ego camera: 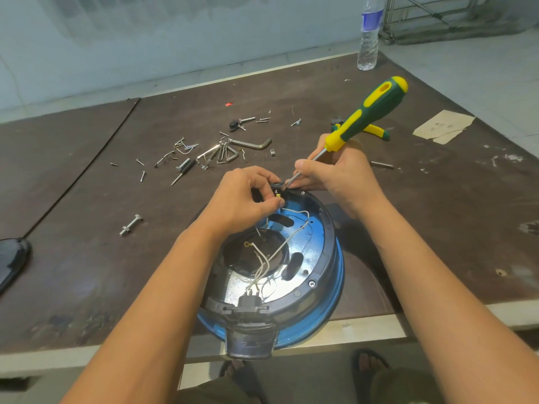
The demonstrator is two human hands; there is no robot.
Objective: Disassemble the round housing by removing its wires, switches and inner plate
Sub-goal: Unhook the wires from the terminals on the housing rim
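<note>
Here, the left grip point(248, 196) is curled, with thumb and fingertips clamped on a small black switch point(276, 188) that sits at the far rim of the round housing point(331, 258). The right grip point(335, 173) lies just beside the left one, its fingers closed round the metal shaft of a green and yellow screwdriver point(370, 112). The handle rises up and away from this grip, and the tip meets the switch right at the left fingertips.

The housing lies open side up on the desk point(87, 258), below both grips and nearer the person, with its near edge overhanging the desk's front. Inside it a shiny blue inner plate point(310, 243) shows, and white wires point(272, 258) run from under the left grip down to a black socket point(248, 301) at the housing's near wall.

Beyond the left grip, loose screws point(141, 175) and a cluster of hex keys point(250, 144) are scattered across the desk. A single bolt point(131, 225) lies well out to the left of that grip. Beyond the right grip, partly behind the screwdriver handle, rest pliers point(376, 130) with yellow and green handles. Further out on that side lie a torn piece of cardboard point(443, 126) and, at the desk's far edge, an upright water bottle point(369, 36).
</note>
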